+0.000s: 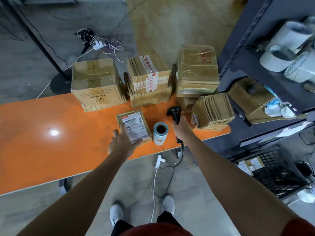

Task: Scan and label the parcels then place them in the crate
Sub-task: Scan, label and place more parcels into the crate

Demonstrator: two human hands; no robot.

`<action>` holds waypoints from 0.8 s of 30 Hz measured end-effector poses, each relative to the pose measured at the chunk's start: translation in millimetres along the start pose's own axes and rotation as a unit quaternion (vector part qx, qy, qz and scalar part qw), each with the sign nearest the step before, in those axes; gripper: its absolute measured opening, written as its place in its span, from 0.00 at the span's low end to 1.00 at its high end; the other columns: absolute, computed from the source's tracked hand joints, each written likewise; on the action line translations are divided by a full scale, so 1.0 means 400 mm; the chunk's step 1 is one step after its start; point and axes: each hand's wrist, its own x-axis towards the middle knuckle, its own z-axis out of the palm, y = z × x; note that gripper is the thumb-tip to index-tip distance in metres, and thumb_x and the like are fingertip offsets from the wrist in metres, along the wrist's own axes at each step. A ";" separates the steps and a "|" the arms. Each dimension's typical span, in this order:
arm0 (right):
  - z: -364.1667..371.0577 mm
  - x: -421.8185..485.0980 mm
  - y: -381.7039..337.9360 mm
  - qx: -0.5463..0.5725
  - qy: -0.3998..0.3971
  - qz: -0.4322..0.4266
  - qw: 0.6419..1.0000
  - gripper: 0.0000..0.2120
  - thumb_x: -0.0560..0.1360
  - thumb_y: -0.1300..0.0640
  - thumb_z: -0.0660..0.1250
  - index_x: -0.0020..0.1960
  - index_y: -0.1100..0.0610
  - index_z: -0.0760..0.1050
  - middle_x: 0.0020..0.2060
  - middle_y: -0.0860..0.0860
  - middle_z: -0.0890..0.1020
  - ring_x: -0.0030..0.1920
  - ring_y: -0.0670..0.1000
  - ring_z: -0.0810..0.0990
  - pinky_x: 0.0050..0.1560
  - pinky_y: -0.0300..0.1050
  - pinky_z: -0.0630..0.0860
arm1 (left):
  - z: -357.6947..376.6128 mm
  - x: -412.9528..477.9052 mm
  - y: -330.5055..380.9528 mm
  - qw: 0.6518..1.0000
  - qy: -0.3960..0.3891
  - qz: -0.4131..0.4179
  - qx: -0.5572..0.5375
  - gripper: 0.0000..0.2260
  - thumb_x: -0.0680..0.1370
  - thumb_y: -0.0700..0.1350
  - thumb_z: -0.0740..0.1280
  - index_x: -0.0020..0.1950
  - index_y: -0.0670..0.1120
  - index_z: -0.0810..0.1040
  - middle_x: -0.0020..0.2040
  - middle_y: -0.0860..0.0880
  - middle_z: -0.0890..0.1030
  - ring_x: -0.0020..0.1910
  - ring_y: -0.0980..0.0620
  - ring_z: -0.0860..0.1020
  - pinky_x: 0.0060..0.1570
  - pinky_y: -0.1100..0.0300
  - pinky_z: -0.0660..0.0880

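Note:
A small cardboard parcel with a white shipping label lies flat on the orange table. My left hand rests on its near left corner with straight, spread fingers. My right hand grips the handle of a black barcode scanner, whose head points away toward the far parcels. A blue-and-white label roll stands between the two hands. A black crate on the floor at the right holds labelled parcels.
Several taped cardboard boxes line the table's far edge, some stacked. A dark metal shelf with tape rolls stands at the right. The scanner's cable and a white cable hang to the floor near my feet.

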 end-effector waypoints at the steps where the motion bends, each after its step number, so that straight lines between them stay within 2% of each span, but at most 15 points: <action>1: -0.009 -0.014 -0.017 0.020 0.003 -0.003 1.000 0.14 0.81 0.55 0.59 0.63 0.58 0.63 0.43 0.58 0.76 0.36 0.58 0.79 0.36 0.55 0.80 | -0.009 -0.001 -0.002 1.000 0.001 0.010 0.004 0.46 0.69 0.64 0.71 0.77 0.51 0.49 0.66 0.41 0.67 0.62 0.37 0.73 0.55 0.43 0.75; 4: -0.026 -0.055 -0.069 0.053 0.023 -0.010 0.998 0.14 0.77 0.55 0.62 0.59 0.57 0.65 0.41 0.57 0.77 0.36 0.57 0.80 0.43 0.61 0.83 | -0.037 -0.006 -0.013 0.999 -0.007 0.033 0.019 0.47 0.69 0.66 0.71 0.77 0.52 0.48 0.67 0.40 0.66 0.63 0.36 0.72 0.55 0.43 0.75; 6: -0.026 -0.084 -0.109 0.066 0.031 -0.018 0.997 0.09 0.75 0.55 0.63 0.53 0.56 0.69 0.38 0.56 0.77 0.38 0.57 0.80 0.44 0.62 0.83 | -0.055 -0.009 -0.020 0.998 -0.015 0.040 0.036 0.48 0.69 0.67 0.70 0.78 0.52 0.45 0.70 0.40 0.64 0.66 0.35 0.70 0.57 0.44 0.74; 7: -0.023 -0.099 -0.130 0.069 0.028 -0.022 0.997 0.06 0.75 0.54 0.63 0.49 0.56 0.71 0.36 0.55 0.76 0.38 0.58 0.81 0.44 0.62 0.83 | -0.063 -0.011 -0.024 0.998 -0.017 0.045 0.046 0.49 0.69 0.67 0.70 0.78 0.52 0.44 0.71 0.40 0.62 0.67 0.35 0.68 0.58 0.43 0.74; 9: -0.011 -0.129 -0.173 0.051 0.013 -0.022 0.998 0.08 0.75 0.53 0.63 0.42 0.57 0.72 0.34 0.54 0.74 0.39 0.60 0.81 0.44 0.57 0.82 | -0.082 -0.016 -0.037 0.996 -0.018 0.063 0.063 0.49 0.70 0.67 0.69 0.78 0.52 0.42 0.74 0.39 0.59 0.70 0.35 0.65 0.60 0.42 0.73; 13: 0.036 -0.175 -0.238 0.017 -0.038 -0.012 0.999 0.15 0.75 0.50 0.63 0.34 0.57 0.67 0.30 0.54 0.70 0.35 0.56 0.74 0.38 0.51 0.71 | -0.111 -0.030 -0.076 0.986 -0.016 0.109 0.128 0.48 0.72 0.69 0.63 0.79 0.50 0.39 0.78 0.39 0.51 0.74 0.35 0.57 0.64 0.42 0.69; 16: 0.070 -0.206 -0.274 0.011 -0.064 -0.002 0.998 0.17 0.77 0.50 0.63 0.34 0.59 0.69 0.30 0.56 0.75 0.31 0.56 0.74 0.37 0.48 0.72 | -0.121 -0.039 -0.102 0.975 -0.010 0.135 0.176 0.48 0.72 0.71 0.60 0.79 0.48 0.39 0.79 0.38 0.48 0.76 0.35 0.54 0.65 0.42 0.67; 20: 0.102 -0.238 -0.303 0.016 -0.077 -0.001 0.997 0.13 0.78 0.51 0.63 0.40 0.61 0.71 0.30 0.55 0.74 0.23 0.51 0.74 0.32 0.44 0.73 | -0.131 -0.046 -0.126 0.972 -0.016 0.141 0.185 0.47 0.73 0.71 0.60 0.79 0.47 0.40 0.79 0.39 0.47 0.76 0.36 0.52 0.67 0.41 0.66; 24: 0.115 -0.259 -0.322 0.014 -0.070 0.004 0.997 0.13 0.77 0.51 0.63 0.43 0.61 0.70 0.31 0.54 0.75 0.26 0.52 0.75 0.31 0.43 0.73 | -0.142 -0.049 -0.130 0.974 -0.017 0.151 0.168 0.48 0.73 0.70 0.61 0.79 0.47 0.40 0.79 0.39 0.46 0.77 0.36 0.51 0.67 0.41 0.64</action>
